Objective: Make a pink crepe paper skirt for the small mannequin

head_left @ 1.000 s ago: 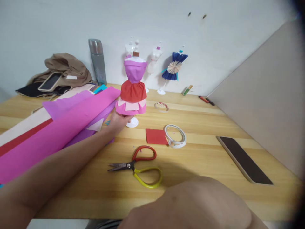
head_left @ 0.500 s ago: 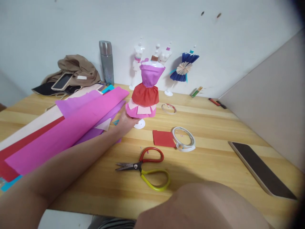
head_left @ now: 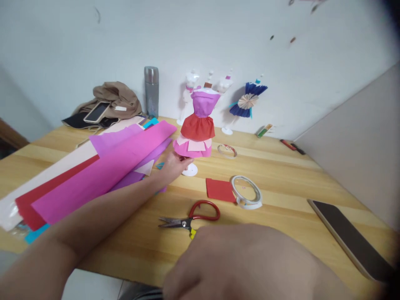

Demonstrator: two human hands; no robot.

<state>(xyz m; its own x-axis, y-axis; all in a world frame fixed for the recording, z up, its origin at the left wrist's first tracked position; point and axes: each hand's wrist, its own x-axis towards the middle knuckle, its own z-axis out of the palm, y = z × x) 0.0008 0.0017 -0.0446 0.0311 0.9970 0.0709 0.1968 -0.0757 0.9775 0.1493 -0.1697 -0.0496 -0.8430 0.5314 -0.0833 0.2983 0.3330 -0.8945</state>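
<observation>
My left hand (head_left: 173,164) reaches across the wooden table (head_left: 281,175) and grips the stem of a small white mannequin (head_left: 200,125) just under its skirt. The mannequin wears a paper dress with a purple top, a red middle tier and a pink hem, and its round base (head_left: 190,170) rests on the table. My right hand (head_left: 243,262) is a large blur close to the camera, over the yellow handle of the scissors (head_left: 190,218). Its fingers cannot be made out.
Long sheets of pink, purple, red and cream paper (head_left: 103,175) lie to the left. A red paper square (head_left: 220,189), a tape ring (head_left: 246,192) and a dark tablet (head_left: 353,239) lie to the right. A flask (head_left: 151,91), other mannequins (head_left: 248,100) and a bag (head_left: 109,100) line the wall.
My right hand has come forward and up, now covering the scissors' yellow handle. The view has tilted up and left. My left hand still holds the mannequin.
</observation>
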